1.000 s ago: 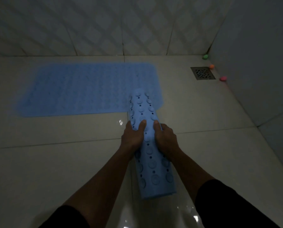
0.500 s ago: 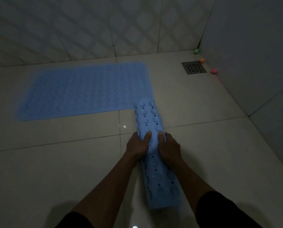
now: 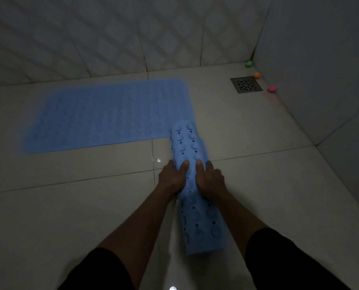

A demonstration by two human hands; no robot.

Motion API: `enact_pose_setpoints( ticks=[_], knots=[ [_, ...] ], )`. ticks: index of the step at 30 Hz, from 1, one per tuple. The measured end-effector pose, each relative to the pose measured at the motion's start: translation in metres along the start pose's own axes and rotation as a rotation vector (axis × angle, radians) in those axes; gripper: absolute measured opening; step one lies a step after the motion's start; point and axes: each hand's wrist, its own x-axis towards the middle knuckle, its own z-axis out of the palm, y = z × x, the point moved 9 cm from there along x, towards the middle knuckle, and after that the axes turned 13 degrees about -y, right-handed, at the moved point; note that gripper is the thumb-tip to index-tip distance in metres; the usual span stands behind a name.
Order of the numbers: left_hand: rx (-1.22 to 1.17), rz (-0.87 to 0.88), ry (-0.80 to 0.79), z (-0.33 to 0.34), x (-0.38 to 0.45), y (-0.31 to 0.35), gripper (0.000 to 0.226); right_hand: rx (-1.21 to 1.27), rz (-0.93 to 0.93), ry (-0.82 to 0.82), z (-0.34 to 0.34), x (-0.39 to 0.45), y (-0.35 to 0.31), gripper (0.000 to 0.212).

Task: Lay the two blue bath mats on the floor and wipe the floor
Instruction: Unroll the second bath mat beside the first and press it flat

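Our thumbs press the top of the rolled blue mat (image 3: 192,185) while the fingers of our left hand (image 3: 173,178) and right hand (image 3: 208,178) curl round its sides, clasping it at mid-frame; its far end, at 12 o'clock from the hands, appears to meet the corner of the flat blue mat (image 3: 109,115) spread toward 10 o'clock. We should unroll it squarely, suction cups down, keeping clear of the floor drain (image 3: 246,84) at 2 o'clock. No brand, label or writing is legible.

mats (image 3: 109,116) blue, dimpled | floor (image 3: 70,206) cream tile | wall (image 3: 111,34) diamond-patterned | balls (image 3: 249,63) green, orange, pink
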Motion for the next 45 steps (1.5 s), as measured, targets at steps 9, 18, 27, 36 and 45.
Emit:
enact_pose_setpoints(
  ticks=[9,18,27,36,45],
  knots=[
    [-0.014,-0.019,0.160,-0.020,-0.013,0.001,0.057,-0.147,-0.026,0.134,-0.006,-0.012,-0.013,0.060],
    [-0.054,-0.112,0.220,-0.067,-0.052,-0.036,0.055,0.105,-0.287,0.150,0.032,-0.014,-0.059,0.047],
    [-0.052,-0.151,0.187,-0.082,-0.059,-0.058,0.076,0.208,-0.204,-0.060,0.078,-0.004,-0.066,0.069],
    [-0.162,-0.144,0.179,-0.088,-0.067,-0.077,0.051,0.060,-0.295,-0.052,0.084,-0.018,-0.080,0.059],
    [-0.216,-0.150,0.168,-0.094,-0.056,-0.084,0.043,0.018,-0.324,-0.030,0.082,-0.022,-0.091,0.063]
  ],
)
